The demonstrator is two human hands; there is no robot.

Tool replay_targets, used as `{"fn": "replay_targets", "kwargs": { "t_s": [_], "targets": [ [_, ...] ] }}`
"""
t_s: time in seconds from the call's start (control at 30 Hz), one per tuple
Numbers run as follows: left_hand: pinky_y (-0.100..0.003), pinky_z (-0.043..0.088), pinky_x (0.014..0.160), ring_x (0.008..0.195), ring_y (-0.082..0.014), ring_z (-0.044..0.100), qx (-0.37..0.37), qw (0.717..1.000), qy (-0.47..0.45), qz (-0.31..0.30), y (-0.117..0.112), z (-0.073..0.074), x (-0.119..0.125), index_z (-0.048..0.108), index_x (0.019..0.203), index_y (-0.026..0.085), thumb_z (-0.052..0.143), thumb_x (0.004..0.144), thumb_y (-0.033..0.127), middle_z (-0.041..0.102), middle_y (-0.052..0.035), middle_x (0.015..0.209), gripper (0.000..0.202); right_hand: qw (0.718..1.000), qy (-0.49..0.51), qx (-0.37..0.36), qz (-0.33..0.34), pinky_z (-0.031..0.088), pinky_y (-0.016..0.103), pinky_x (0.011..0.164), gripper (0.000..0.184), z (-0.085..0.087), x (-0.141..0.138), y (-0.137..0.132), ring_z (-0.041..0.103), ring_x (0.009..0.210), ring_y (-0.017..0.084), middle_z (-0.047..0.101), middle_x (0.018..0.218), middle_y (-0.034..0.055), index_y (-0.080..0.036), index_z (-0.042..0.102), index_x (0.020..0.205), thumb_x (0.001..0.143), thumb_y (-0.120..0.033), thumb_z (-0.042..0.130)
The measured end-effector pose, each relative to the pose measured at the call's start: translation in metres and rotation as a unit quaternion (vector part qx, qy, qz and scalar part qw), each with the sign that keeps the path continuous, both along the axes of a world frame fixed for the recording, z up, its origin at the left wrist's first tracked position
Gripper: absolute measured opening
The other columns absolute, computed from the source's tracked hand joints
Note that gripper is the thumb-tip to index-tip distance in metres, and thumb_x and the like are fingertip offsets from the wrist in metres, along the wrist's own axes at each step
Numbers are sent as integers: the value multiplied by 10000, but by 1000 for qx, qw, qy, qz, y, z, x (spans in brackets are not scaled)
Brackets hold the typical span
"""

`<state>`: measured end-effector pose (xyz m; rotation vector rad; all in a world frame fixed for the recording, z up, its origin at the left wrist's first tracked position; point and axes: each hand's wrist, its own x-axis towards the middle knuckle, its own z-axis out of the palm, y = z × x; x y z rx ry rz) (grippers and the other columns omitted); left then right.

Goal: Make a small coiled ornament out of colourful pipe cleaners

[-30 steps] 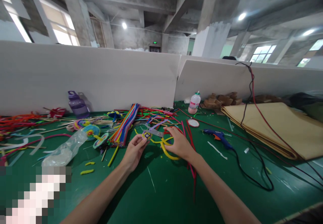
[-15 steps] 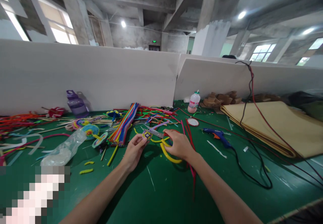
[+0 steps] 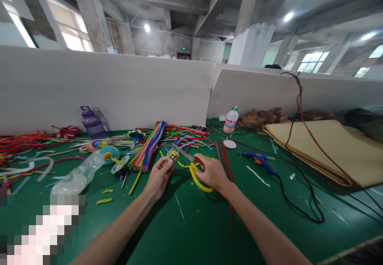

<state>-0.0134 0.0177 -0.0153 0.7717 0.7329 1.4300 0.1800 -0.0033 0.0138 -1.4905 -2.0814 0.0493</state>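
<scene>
My left hand (image 3: 160, 177) pinches a small round pipe-cleaner piece (image 3: 172, 155), yellow and purple with a dark centre, between thumb and fingers. From the right, my right hand (image 3: 211, 173) grips scissors (image 3: 187, 156) with red on the handle. The blades reach to the upper right edge of the round piece; whether they touch it I cannot tell. A thick yellow curved loop (image 3: 200, 182) shows below my right hand, perhaps the scissors' other handle. Beyond my hands lies a bundle of multicoloured pipe cleaners (image 3: 152, 145). Red pipe cleaners (image 3: 228, 165) lie to the right.
A blue glue gun (image 3: 259, 159) with a black cord lies right, before folded tan sheets (image 3: 314, 149). A pink-labelled bottle (image 3: 231, 120), a round lid (image 3: 229, 144) and a purple water bottle (image 3: 92, 122) stand or lie farther back. Left are a plastic bag (image 3: 76, 173) and yellow scraps (image 3: 104, 201).
The round piece has turned and risen slightly in my left hand, showing more yellow. The scissor blades have tilted more steeply beside it. Both hands keep their holds.
</scene>
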Motion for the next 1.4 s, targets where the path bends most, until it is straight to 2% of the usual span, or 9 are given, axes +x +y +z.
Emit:
{"fn": "replay_targets", "kwargs": {
  "t_s": [0.13, 0.43, 0.63, 0.87, 1.0, 1.1, 1.17, 1.27, 1.4],
  "targets": [
    [-236, 475, 764, 730, -92, 560, -6, 1000, -1, 8, 1, -1, 0, 610, 699, 163, 744, 616, 194, 610, 29, 747, 160, 1000, 11, -4, 6, 413, 266, 658, 384, 0, -1, -1, 631, 740, 200, 679, 860, 25, -244, 538, 1091, 731, -373, 568],
    [-224, 477, 737, 737, -91, 539, -7, 1000, 2, 12, 1, -2, 1, 597, 700, 158, 751, 609, 192, 581, 24, 731, 181, 995, 96, -14, 25, 426, 342, 813, 585, -1, -1, 4, 556, 1000, 245, 584, 1092, 83, -208, 454, 1145, 637, -411, 663],
    [-216, 475, 712, 731, -90, 537, -8, 1000, 6, 16, 1, -3, 0, 601, 715, 158, 751, 609, 196, 580, 20, 745, 187, 983, 168, -77, -12, 442, 306, 738, 502, -10, 4, 13, 578, 951, 216, 579, 1095, 70, -236, 428, 1151, 700, -361, 609],
    [-221, 461, 738, 742, -90, 543, 23, 999, 22, 29, 0, -4, -1, 620, 749, 180, 736, 628, 215, 587, 36, 740, 171, 985, 45, -131, -100, 430, 348, 744, 583, -24, 15, 21, 574, 931, 272, 592, 1058, 135, -173, 444, 1220, 678, -291, 625],
    [-226, 447, 738, 738, -108, 558, 36, 996, 85, 17, -2, -3, 0, 648, 776, 186, 730, 632, 246, 614, 28, 737, 176, 996, 5, -59, -71, 398, 394, 841, 406, -19, 17, 18, 517, 998, 289, 597, 999, 143, -152, 573, 1090, 699, -253, 617],
    [-223, 432, 726, 752, -129, 571, 52, 984, 169, -6, -5, -2, 1, 664, 818, 173, 715, 651, 266, 650, -2, 772, 198, 996, 83, 30, -15, 381, 384, 881, 206, -5, 16, 16, 502, 1002, 242, 610, 964, 103, -185, 630, 959, 785, -245, 536],
    [-228, 429, 719, 755, -142, 577, 62, 975, 212, -22, -8, 0, 1, 667, 831, 169, 704, 663, 281, 665, -18, 791, 206, 983, 175, 19, 51, 398, 346, 873, 173, 3, 13, 16, 526, 965, 200, 623, 939, 70, -197, 642, 910, 811, -263, 516],
    [-234, 428, 708, 750, -151, 581, 77, 961, 261, -54, -12, 2, 2, 669, 831, 173, 691, 675, 295, 674, -22, 802, 199, 943, 296, -89, 126, 446, 293, 796, 161, 5, 6, 16, 568, 900, 173, 626, 933, 56, -188, 659, 852, 785, -289, 555],
    [-237, 430, 701, 746, -156, 583, 85, 949, 292, -88, -14, 6, 4, 673, 813, 171, 685, 678, 294, 677, -24, 796, 183, 886, 398, -181, 152, 458, 269, 727, 145, -2, -2, 16, 588, 798, 160, 637, 837, 43, -164, 667, 792, 719, -281, 620]
  ]
}}
